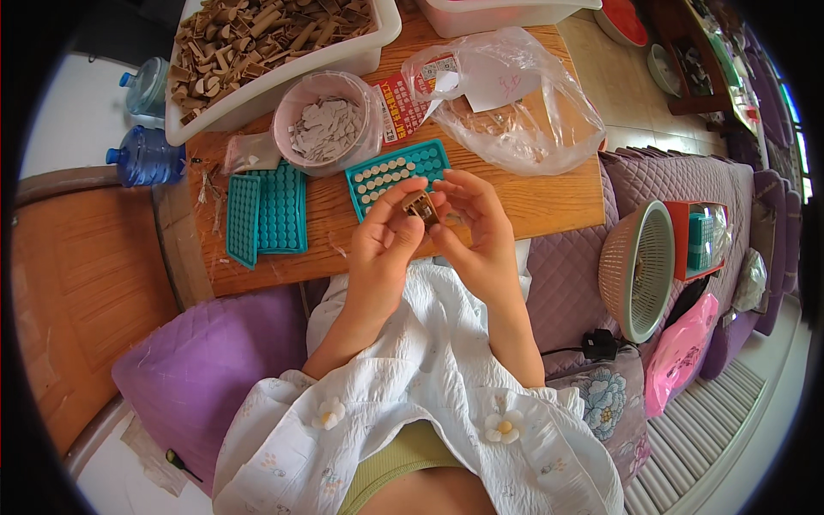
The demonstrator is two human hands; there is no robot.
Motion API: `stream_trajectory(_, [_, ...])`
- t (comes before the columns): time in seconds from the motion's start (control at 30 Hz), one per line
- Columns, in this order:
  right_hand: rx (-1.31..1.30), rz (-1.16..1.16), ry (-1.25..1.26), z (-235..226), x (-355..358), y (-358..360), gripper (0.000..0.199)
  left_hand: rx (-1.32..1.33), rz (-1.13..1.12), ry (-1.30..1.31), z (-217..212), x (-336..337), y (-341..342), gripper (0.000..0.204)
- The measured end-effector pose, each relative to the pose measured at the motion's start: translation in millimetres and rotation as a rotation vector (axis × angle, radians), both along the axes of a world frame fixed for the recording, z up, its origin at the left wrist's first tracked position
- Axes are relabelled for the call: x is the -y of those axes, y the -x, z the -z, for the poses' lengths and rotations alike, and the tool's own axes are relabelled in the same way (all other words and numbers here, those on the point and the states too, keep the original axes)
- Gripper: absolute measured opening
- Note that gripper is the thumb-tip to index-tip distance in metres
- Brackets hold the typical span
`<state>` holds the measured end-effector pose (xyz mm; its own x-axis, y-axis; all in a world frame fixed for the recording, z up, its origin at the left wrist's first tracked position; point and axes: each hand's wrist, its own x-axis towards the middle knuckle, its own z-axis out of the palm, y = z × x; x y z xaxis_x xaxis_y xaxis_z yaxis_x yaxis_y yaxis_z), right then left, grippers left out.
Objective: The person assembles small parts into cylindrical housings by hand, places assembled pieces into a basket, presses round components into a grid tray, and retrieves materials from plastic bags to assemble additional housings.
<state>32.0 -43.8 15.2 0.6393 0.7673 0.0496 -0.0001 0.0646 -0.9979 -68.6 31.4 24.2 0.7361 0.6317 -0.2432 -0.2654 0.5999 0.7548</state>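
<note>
A small brown, box-like piece (420, 207) with an open, shiny inner side is held up in front of me. My left hand (383, 246) pinches it between thumb and fingers. My right hand (475, 238) grips the other side, its thumb against the lower edge. Just beyond my hands lies a teal tray (354, 190) of round hollows, with rows of cream-coloured discs in its left part. My fingers hide its near right side. The brown piece's exact kind is too small to make out.
At the table's (558, 206) far left stands a white bin (386, 30) of similar brown pieces. Nearer are a tub (371, 120) of white bits and stacked teal trays (281, 215). A clear plastic bag (558, 129) lies at right; a basket (661, 283) sits on the sofa.
</note>
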Motion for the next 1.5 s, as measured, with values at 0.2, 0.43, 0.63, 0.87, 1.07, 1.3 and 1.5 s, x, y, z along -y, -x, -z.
stream_trajectory(0.2, [0.019, -0.073, 0.211, -3, -12, 0, 0.042, -0.091, -0.005, -0.142, 11, 11, 0, 0.032])
stream_trajectory(0.43, [0.162, -0.152, 0.214, 29, -18, -40, 0.018, -0.100, -0.063, -0.005, 29, -13, 18, 0.040])
stream_trajectory(0.63, [0.883, -0.080, 0.311, 39, -26, -45, 0.029, -0.148, -0.031, -0.034, 32, -29, 32, 0.041])
stream_trajectory(0.87, [0.999, -0.147, 0.445, 49, -21, -39, 0.029, -0.113, 0.049, -0.029, 31, -35, 35, 0.042])
stream_trajectory(1.07, [0.608, 0.135, 0.115, 16, -22, -13, 0.019, -0.140, 0.081, -0.003, 27, -30, 33, 0.048])
stream_trajectory(1.3, [0.895, 0.005, -0.082, 10, -19, 0, 0.022, -0.031, 0.113, 0.042, 22, -21, 23, 0.035])
stream_trajectory(1.5, [0.599, -0.064, -0.109, 19, -9, -11, 0.022, -0.095, 0.107, 0.114, 29, -20, 24, 0.034])
